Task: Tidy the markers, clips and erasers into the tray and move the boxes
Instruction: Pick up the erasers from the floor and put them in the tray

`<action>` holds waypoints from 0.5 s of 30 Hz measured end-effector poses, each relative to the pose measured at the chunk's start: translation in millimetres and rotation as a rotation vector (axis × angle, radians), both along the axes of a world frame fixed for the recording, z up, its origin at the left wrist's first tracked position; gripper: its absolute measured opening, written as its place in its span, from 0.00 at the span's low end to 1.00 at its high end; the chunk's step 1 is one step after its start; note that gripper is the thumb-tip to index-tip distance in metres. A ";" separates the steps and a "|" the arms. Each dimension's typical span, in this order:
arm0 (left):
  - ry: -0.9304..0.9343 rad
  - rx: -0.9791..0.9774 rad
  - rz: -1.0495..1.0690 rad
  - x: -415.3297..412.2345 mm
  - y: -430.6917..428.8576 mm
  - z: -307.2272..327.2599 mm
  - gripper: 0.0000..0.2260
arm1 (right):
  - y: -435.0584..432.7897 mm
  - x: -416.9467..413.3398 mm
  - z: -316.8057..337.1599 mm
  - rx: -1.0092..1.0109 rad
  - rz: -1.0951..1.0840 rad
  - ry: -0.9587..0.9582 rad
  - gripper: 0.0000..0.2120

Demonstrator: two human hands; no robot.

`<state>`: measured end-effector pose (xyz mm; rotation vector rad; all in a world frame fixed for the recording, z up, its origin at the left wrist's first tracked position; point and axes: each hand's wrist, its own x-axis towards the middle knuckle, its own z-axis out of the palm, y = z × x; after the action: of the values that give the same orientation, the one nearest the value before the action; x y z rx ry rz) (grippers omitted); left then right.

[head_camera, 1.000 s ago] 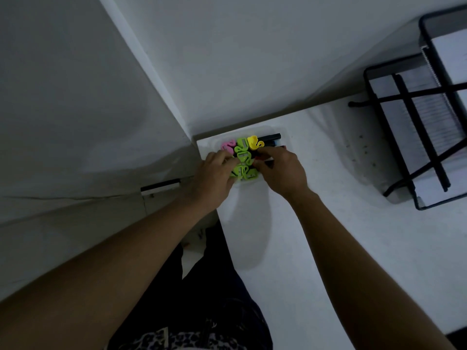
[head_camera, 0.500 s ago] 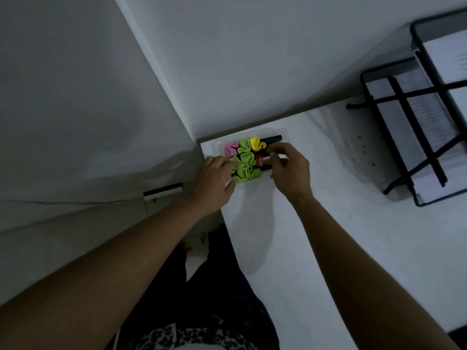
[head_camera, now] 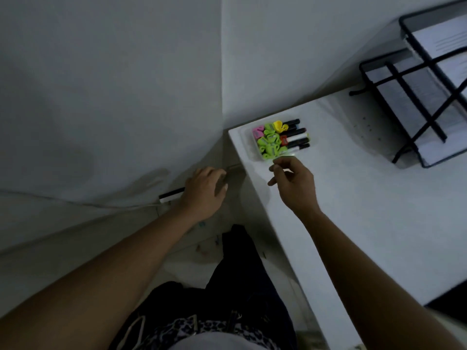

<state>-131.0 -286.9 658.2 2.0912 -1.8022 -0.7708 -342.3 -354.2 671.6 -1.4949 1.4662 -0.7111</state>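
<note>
A clear plastic tray (head_camera: 247, 145) sits at the far left corner of the white table (head_camera: 366, 218). It holds green, pink and yellow clips (head_camera: 270, 142), a small red piece (head_camera: 284, 140) and several black and white markers (head_camera: 298, 137). My right hand (head_camera: 294, 184) hovers just in front of the tray with fingers loosely curled and nothing in it. My left hand (head_camera: 206, 189) hangs off the table's left edge, fingers relaxed, holding nothing.
A black wire paper rack (head_camera: 419, 102) with sheets stands at the back right of the table. White walls meet in a corner behind the tray. A dark bar (head_camera: 171, 193) lies low by the wall left of the table.
Both hands have let go of the tray's contents and pulled back towards me. The left hand has dropped off the table's edge; the right hand is now just in front of the tray.
</note>
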 end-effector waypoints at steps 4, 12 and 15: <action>0.044 0.012 0.000 38.7 67.0 -14.9 0.17 | 63.9 43.2 -11.4 -0.025 0.091 0.048 0.04; 0.201 0.112 0.048 108.8 198.6 -57.9 0.18 | 175.2 109.3 -67.2 0.066 0.074 0.132 0.08; 0.221 0.159 0.088 119.1 232.5 -76.7 0.17 | 210.9 117.4 -87.5 0.140 0.064 0.177 0.10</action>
<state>-11.9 -54.4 581.5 2.0698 -1.5680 -1.1053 -224.9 -143.3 584.1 -1.5194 1.5590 -0.4381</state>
